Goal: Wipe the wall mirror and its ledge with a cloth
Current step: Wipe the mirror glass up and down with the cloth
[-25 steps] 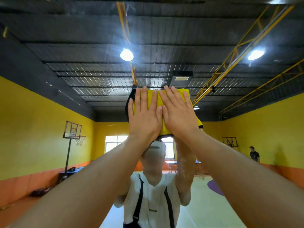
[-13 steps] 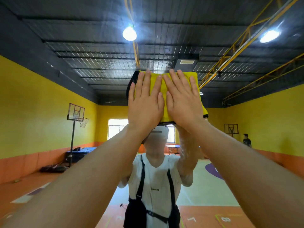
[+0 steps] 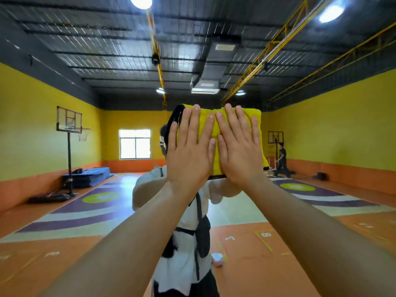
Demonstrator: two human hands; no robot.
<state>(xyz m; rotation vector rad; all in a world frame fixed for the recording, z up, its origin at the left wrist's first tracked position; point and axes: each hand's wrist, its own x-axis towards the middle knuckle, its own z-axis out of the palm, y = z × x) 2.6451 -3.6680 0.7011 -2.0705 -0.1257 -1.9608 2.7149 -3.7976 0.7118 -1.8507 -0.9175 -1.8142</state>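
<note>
The wall mirror (image 3: 300,146) fills the whole view and reflects a sports hall and my own body in a white shirt. A folded yellow cloth (image 3: 257,133) with a black edge lies flat against the glass at head height. My left hand (image 3: 189,151) and my right hand (image 3: 237,148) press side by side on the cloth, fingers straight and pointing up, thumbs nearly touching. The hands hide most of the cloth. No ledge shows in this view.
In the reflection a basketball stand (image 3: 69,133) and stacked blue mats (image 3: 90,177) sit at the left, another person (image 3: 281,159) walks at the far right, and a small pale object (image 3: 218,259) lies on the orange floor behind me.
Both hands have slid the cloth down the mirror, and my head has tilted down, so more floor and less ceiling is reflected. The cloth now covers my reflected head.
</note>
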